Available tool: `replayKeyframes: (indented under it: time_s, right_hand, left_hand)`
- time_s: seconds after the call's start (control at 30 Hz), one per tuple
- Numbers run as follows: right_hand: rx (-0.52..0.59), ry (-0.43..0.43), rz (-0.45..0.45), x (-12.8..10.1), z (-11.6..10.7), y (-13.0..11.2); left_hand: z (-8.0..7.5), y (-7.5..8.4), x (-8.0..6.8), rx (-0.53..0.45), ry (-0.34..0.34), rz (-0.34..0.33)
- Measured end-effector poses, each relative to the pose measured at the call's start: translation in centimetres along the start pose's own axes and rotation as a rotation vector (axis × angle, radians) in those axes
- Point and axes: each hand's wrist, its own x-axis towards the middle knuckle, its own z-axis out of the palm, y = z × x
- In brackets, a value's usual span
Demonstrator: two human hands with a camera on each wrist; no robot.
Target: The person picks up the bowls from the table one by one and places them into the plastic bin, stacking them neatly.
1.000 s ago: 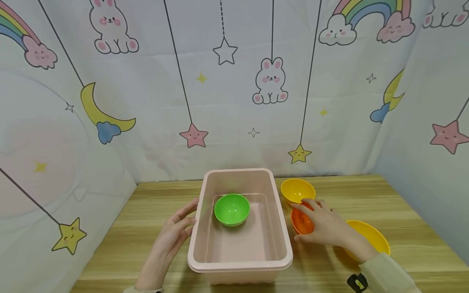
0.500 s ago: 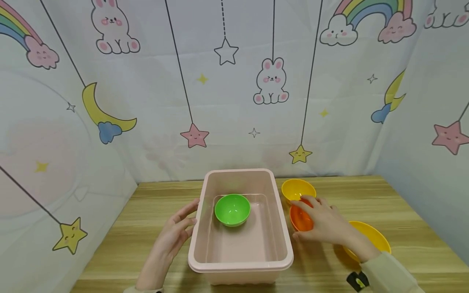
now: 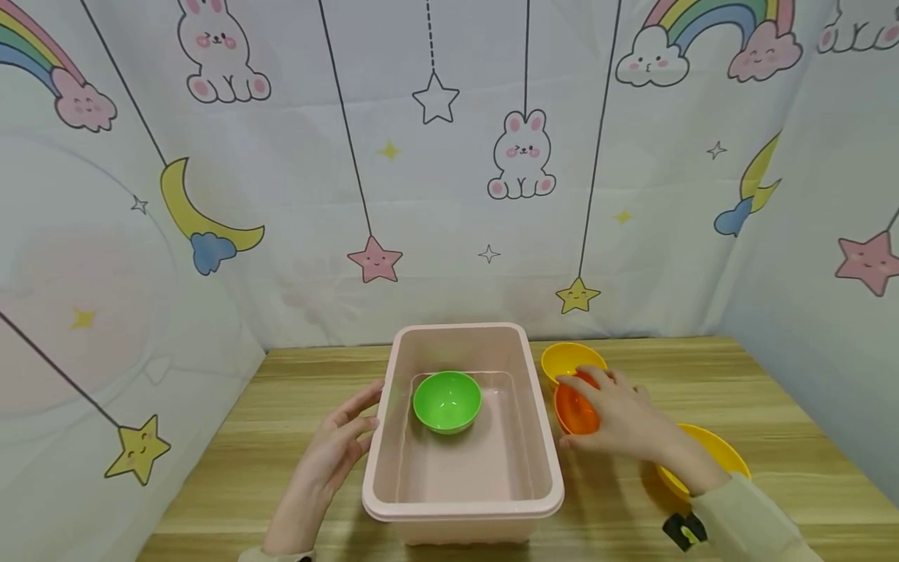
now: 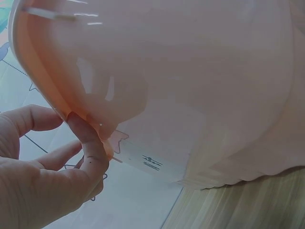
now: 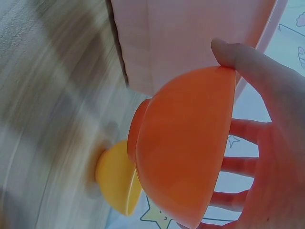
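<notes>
Nearest the camera, the left hand (image 3: 330, 460) rested with relaxed, nearly straight fingers (image 4: 90, 143) against the left wall of the pale pink rectangular plastic tub (image 3: 463, 507) on the wooden table (image 3: 281, 437). To the tub's right, the right hand (image 3: 625, 425) gripped the small orange plastic bowl (image 3: 576, 410), thumb over its rim and fingers spread behind, tilting it clear of the table. A large yellow plastic bowl (image 3: 716, 453) sat beside that wrist. Farther back, a green plastic bowl (image 3: 447, 401) lay inside the tub, and a small yellow plastic bowl (image 3: 569, 361) stood just behind the orange one. The smooth tilted bowl might slip from so loose a grasp, or knock its yellow neighbour.
</notes>
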Motion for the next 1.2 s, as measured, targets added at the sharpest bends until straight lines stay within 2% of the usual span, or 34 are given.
replayKeyframes:
  time_s: [1.2]
  right_hand:
    - [-0.025, 0.03, 0.039, 0.5, -3.0, -1.8]
  left_hand:
    - [0.1, 0.1, -0.1, -0.006, 0.012, -0.001]
